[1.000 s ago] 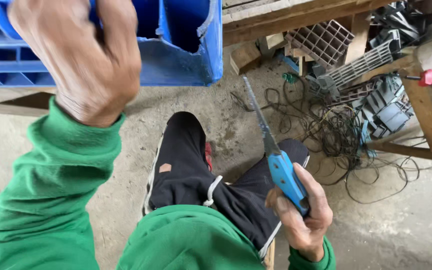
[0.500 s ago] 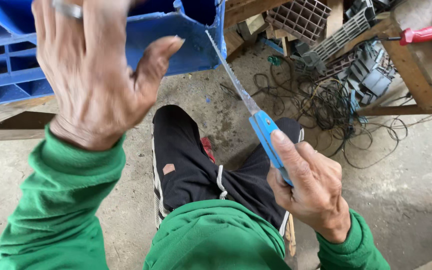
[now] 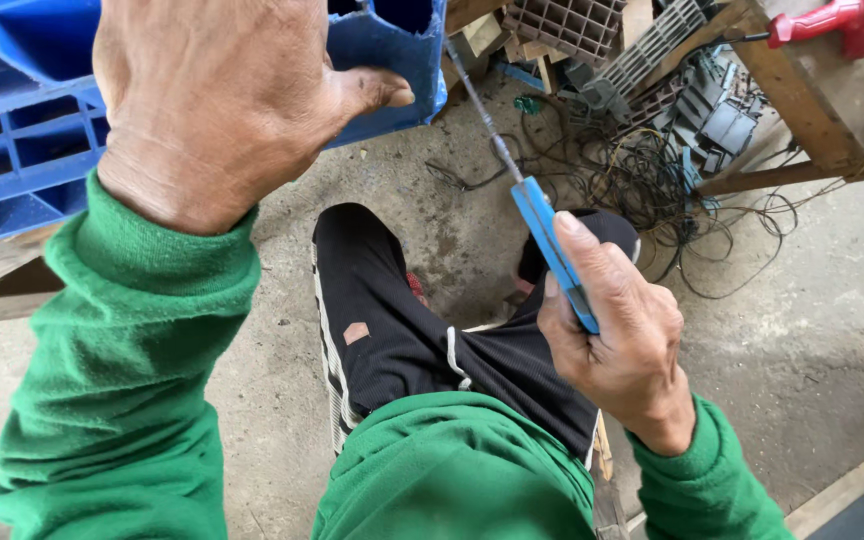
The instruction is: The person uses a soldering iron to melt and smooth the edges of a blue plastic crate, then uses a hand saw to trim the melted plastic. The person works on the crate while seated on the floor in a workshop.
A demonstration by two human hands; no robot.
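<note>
I see a screwdriver (image 3: 542, 235) with a bright blue handle and a thin metal shaft, held in my right hand (image 3: 617, 345). The fingers are clenched round the handle, with the thumb lying along its upper side. The shaft angles up and to the left, and its tip reaches the lower right corner of a large blue plastic crate (image 3: 22, 150) at the top of the view. I cannot tell whether the tip touches the plastic or only sits in front of it.

My left hand (image 3: 217, 95) is raised close to the camera, back of the hand toward me, fingers curled over and thumb sticking out to the right. It covers much of the crate. It seems to grip or brace the crate's edge, but what lies under the palm is hidden, so I cannot tell.

As for progress, the tool is up and aimed at the crate's corner, and nothing on the crate looks loosened, pried or taken off yet. I judge the work to be at its start.

Both sleeves are green. Below the hands are knees in dark trousers with a pale side stripe, above a grey concrete floor (image 3: 812, 330). To the upper right lie a tangle of dark wires (image 3: 642, 185), grey plastic grilles (image 3: 652, 50), and a wooden frame (image 3: 797, 105) with a red power tool (image 3: 842, 18) resting on it.
</note>
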